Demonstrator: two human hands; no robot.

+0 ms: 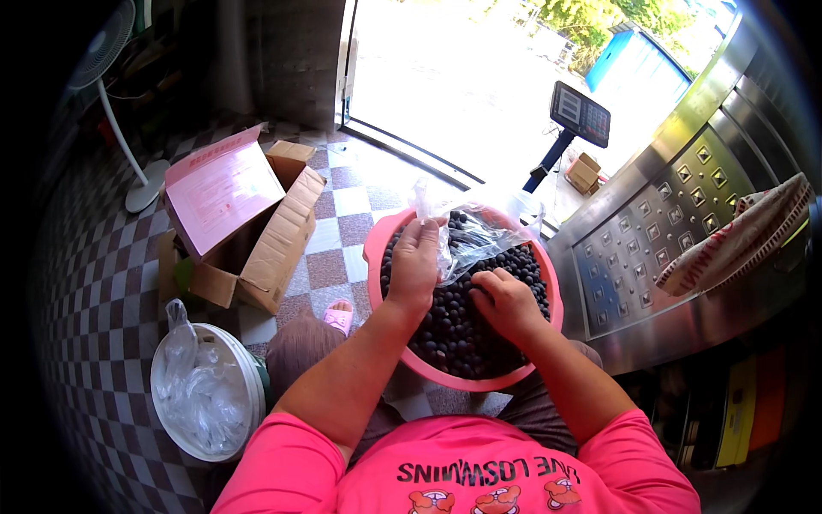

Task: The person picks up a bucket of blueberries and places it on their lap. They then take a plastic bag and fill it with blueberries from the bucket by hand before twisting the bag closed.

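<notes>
A pink plastic basin (pixel 557 302) full of small round dark fruits (pixel 459 331) stands between my knees. My left hand (pixel 414 257) is over the basin's left part, its thumb and fingers pinching the edge of a clear plastic bag (pixel 478 247). The bag spreads over the fruits towards the far rim, its mouth partly crumpled. My right hand (pixel 507 302) rests on the fruits just right of the bag, with curled fingers. The fingertips are partly hidden, so whether they hold a fruit cannot be told.
On the left, a white bucket (pixel 257 385) holds clear plastic bags. Beyond it lie an opened cardboard box (pixel 282 241) and a pink box (pixel 221 199). A white standing fan (pixel 119 128) is further off. A platform scale's display (pixel 580 114) stands by the doorway; a metal door (pixel 648 231) is at right.
</notes>
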